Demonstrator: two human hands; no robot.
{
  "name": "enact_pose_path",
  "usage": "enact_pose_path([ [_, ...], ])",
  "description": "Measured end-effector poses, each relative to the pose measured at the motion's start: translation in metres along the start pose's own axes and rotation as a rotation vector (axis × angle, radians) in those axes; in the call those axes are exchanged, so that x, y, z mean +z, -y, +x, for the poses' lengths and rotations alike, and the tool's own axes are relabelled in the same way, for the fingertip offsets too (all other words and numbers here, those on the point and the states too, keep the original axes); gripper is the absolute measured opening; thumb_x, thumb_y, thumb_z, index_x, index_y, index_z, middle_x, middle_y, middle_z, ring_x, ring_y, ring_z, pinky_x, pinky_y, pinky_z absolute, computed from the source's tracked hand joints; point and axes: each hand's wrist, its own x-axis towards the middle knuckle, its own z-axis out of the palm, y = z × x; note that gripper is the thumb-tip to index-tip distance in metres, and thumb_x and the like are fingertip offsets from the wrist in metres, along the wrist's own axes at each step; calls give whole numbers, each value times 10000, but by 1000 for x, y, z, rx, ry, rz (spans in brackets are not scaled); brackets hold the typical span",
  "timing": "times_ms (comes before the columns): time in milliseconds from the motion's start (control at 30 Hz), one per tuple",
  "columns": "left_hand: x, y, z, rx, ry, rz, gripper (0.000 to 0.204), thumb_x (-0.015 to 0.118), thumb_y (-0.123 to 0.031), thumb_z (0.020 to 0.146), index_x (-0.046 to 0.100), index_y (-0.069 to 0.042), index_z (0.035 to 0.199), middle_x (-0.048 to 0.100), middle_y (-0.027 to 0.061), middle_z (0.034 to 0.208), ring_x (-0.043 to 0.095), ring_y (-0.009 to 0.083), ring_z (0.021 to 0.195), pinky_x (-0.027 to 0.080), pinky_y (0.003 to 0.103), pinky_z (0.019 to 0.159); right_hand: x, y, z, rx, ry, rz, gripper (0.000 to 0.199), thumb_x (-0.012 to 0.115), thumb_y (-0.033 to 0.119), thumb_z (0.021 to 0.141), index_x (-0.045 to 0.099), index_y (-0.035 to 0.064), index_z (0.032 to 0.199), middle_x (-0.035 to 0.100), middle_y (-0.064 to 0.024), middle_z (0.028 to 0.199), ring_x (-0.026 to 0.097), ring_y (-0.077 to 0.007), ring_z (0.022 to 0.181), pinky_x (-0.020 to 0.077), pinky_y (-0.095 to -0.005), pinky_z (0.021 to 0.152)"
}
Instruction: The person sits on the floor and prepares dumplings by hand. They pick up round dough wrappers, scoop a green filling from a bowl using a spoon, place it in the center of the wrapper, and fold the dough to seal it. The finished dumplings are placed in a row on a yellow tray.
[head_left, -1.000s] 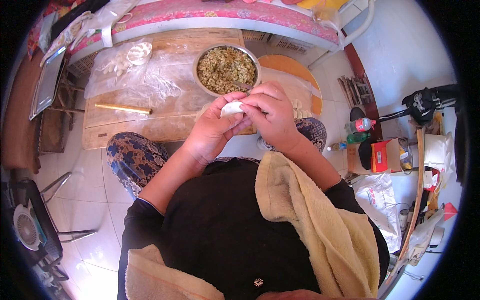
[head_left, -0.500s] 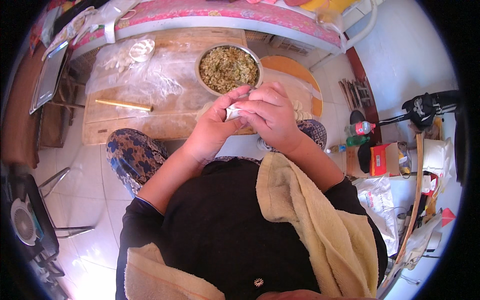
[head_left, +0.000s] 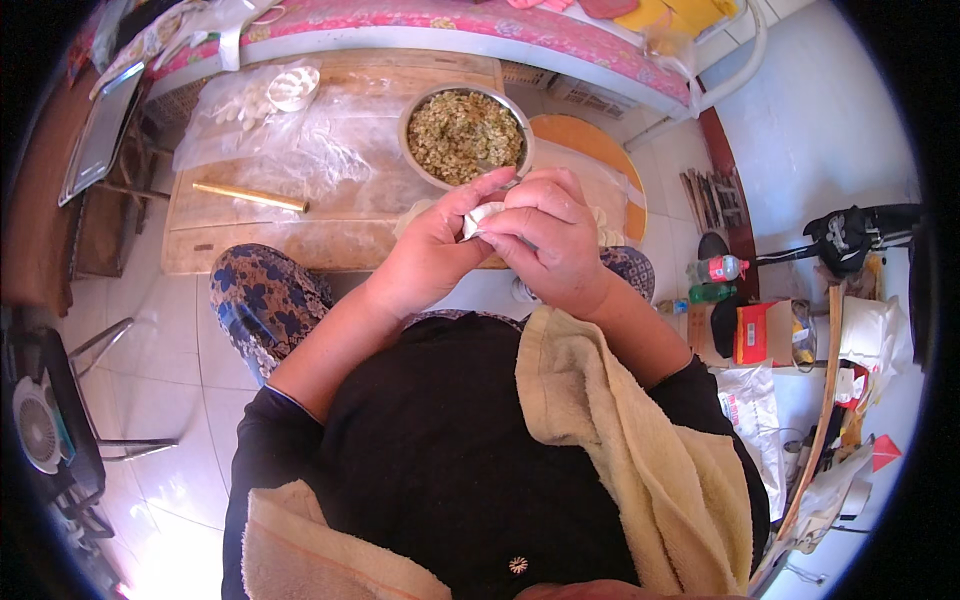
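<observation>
Above the near edge of a low wooden table (head_left: 290, 248), both my hands are closed around a white dumpling (head_left: 480, 217). My left hand (head_left: 430, 245) cups it from the left, fingers pressed along its side. My right hand (head_left: 553, 235) pinches its edge, thumb toward me. The fingers hide most of the dumpling. Just beyond them stands a metal bowl (head_left: 404, 150) of chopped greenish-brown filling (head_left: 464, 138). Pale round wrappers (head_left: 412, 214) lie partly hidden beside my left hand, and more pale rounds (head_left: 610, 236) show behind my right wrist.
A yellow rolling pin (head_left: 250, 197) lies at the table's left. Behind it, white dumplings (head_left: 243, 108) and a small white bowl (head_left: 295, 88) rest on plastic sheeting (head_left: 200, 140). A round orange board (head_left: 632, 205) stands right. Bottles (head_left: 722, 268) and boxes (head_left: 760, 332) sit farther right.
The view has shifted slightly. My hands stay together around the dumpling, and the right fingers have moved a little along its edge; more of its white side shows.
</observation>
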Motion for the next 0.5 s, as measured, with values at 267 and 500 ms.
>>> enact_pose_path([
  [267,-11,0,0,52,16,363,697,549,73,828,289,-67,1459,537,104,1270,505,167,1174,438,298,953,-6,2,10,-16,108,-18,158,733,79,667,642,112,793,547,-6,828,530,-217,835,408,-352,749],
  [500,-4,2,-3,-3,62,83,566,560,-9,899,341,-39,1420,542,94,1273,504,163,1171,437,304,960,-6,3,7,-12,43,7,142,729,94,679,636,117,784,554,-2,844,522,-203,806,401,-347,734],
])
